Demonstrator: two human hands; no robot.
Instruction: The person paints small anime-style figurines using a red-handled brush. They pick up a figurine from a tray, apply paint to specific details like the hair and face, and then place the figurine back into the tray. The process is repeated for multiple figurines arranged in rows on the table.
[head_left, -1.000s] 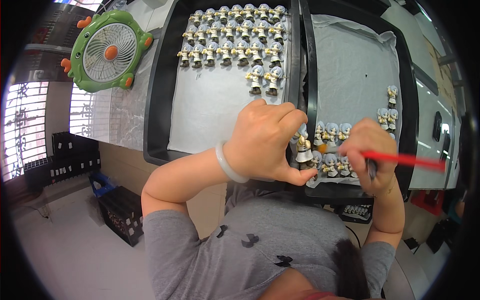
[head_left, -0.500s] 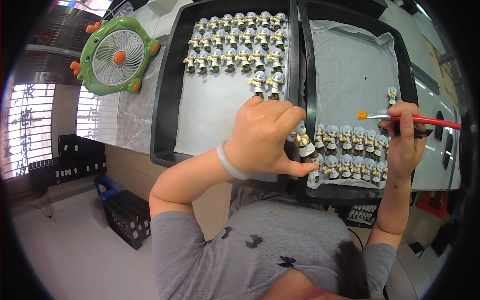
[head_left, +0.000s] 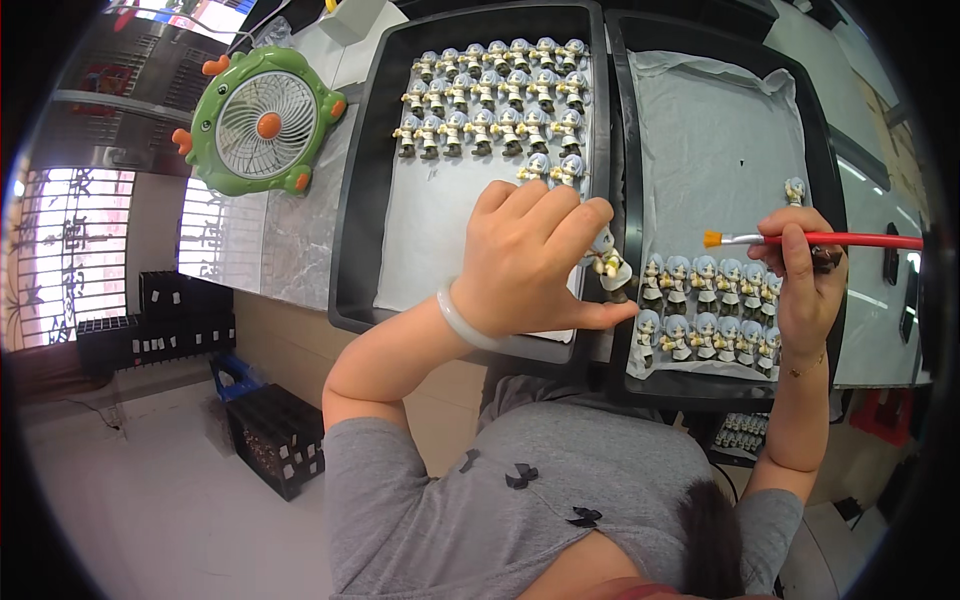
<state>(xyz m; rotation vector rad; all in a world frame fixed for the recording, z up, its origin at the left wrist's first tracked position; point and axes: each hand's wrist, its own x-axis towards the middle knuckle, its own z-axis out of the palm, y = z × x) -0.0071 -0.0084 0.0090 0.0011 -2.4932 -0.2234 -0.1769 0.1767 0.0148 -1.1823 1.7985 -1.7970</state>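
Broadly, two black trays sit side by side on a pale worktop, and the left tray [head_left: 365, 230] serves as the landmark. It is lined with a grey sheet and carries rows of small figurines [head_left: 495, 95] at its far end. Touching its right edge is the right tray [head_left: 622, 120], lined the same way, with two rows of matching figurines [head_left: 710, 310] at its near end and a lone one [head_left: 795, 190] farther back. Left of the left tray, on the worktop, stands a green fan [head_left: 262, 122] with orange knobs.

Over the left tray's near right corner, the left hand [head_left: 525, 265] pinches one figurine [head_left: 610, 268] between thumb and fingertips, closed firmly on it. That figurine has pale blue-grey hair, a light body and a dark base, and tilts slightly. Beyond the left tray, over the right one, the right hand [head_left: 805, 285] grips a red-handled brush [head_left: 820, 240] with an orange tip, pointing back toward the held figurine but apart from it.
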